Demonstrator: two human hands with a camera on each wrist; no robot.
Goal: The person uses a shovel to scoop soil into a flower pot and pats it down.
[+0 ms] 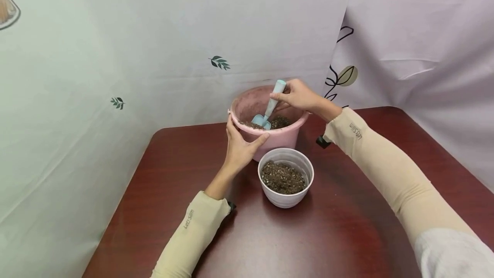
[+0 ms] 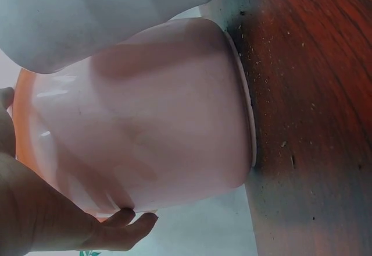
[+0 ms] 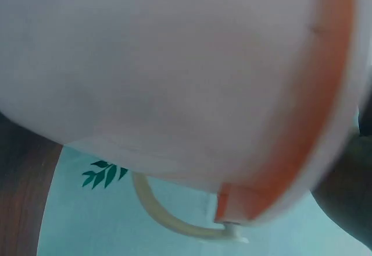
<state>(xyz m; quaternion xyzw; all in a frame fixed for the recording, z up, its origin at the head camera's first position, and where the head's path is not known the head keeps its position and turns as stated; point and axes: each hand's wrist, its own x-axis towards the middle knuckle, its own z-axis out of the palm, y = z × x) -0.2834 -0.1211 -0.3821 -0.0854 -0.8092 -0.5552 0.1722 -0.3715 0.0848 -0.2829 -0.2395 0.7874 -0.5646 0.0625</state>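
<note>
A pink bucket [image 1: 278, 138] with dark soil inside stands toward the back of the table, tipped slightly toward the near side. My left hand [image 1: 240, 149] grips its left rim, thumb over the front edge; in the left wrist view the fingers [image 2: 136, 230] lie along the bucket's side. My right hand [image 1: 300, 95] holds a garden trowel [image 1: 273, 100] by its pale handle, the light blue blade down in the bucket's soil. Just in front, a white pot [image 1: 285, 200] holds brown soil with light specks. The right wrist view shows mostly the bucket's outer wall [image 3: 163, 81].
The dark red wooden table [image 1: 301, 243] carries scattered soil crumbs near the bucket's base. A white printed cloth [image 1: 162, 55] hangs behind the table and on the right. The bucket's curved handle [image 3: 168, 221] hangs at its far side.
</note>
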